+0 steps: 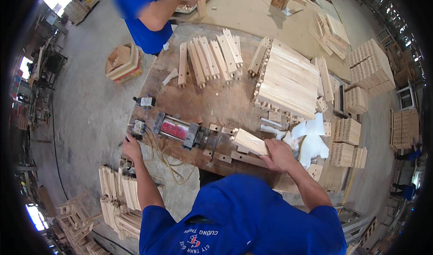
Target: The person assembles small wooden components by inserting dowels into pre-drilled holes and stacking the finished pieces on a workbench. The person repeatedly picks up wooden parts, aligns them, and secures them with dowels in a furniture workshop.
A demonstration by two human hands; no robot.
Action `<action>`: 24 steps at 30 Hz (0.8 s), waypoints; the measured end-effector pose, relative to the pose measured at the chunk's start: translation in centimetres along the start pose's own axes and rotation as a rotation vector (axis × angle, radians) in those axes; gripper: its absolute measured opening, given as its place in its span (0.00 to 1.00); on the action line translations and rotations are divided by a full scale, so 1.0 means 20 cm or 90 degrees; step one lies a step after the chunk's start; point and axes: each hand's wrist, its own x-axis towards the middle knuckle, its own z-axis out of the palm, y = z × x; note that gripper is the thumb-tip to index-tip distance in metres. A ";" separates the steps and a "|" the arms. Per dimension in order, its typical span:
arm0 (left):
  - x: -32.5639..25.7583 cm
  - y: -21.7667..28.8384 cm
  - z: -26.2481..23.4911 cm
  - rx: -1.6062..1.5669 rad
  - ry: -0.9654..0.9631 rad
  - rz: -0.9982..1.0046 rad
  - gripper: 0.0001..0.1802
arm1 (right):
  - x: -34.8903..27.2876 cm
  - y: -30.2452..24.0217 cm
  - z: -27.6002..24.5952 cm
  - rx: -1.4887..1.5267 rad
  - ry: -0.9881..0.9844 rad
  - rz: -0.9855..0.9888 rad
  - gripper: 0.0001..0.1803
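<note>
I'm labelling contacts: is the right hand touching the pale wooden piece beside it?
Touching. The head view shows the right hand gripping the right end of the pale wooden piece.

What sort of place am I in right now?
Probably a woodworking or furniture workshop: wooden pieces with holes in them lie on the worn workbench, a cylinder device with hoses near it sits there too, and stacked wooden parts stand to the right.
</note>
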 end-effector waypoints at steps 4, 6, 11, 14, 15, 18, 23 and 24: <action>-0.02 0.06 -0.07 0.025 -0.028 -0.067 0.32 | 0.00 -0.05 -0.16 0.143 0.165 -0.065 0.32; -0.03 0.11 -0.11 0.044 -0.020 -0.086 0.32 | 0.02 -0.09 -0.24 0.195 0.248 -0.092 0.30; -0.03 0.23 -0.19 -0.002 -0.004 -0.039 0.30 | 0.06 -0.06 -0.32 0.813 0.263 -0.007 0.24; -0.06 0.22 -0.21 -0.014 0.028 -0.001 0.29 | 0.12 -0.10 -0.54 1.299 0.301 -0.016 0.22; -0.06 0.21 -0.21 -0.012 0.027 0.009 0.29 | 0.12 -0.10 -0.64 1.389 0.315 -0.027 0.21; -0.06 0.21 -0.19 -0.008 0.001 0.002 0.31 | 0.13 0.04 -0.72 1.470 0.360 -0.113 0.18; -0.05 0.13 -0.16 0.042 -0.002 -0.045 0.33 | 0.11 0.09 -0.76 1.526 0.379 -0.042 0.20; -0.05 0.13 -0.15 0.048 -0.001 -0.038 0.33 | 0.10 0.10 -0.75 1.524 0.382 -0.032 0.20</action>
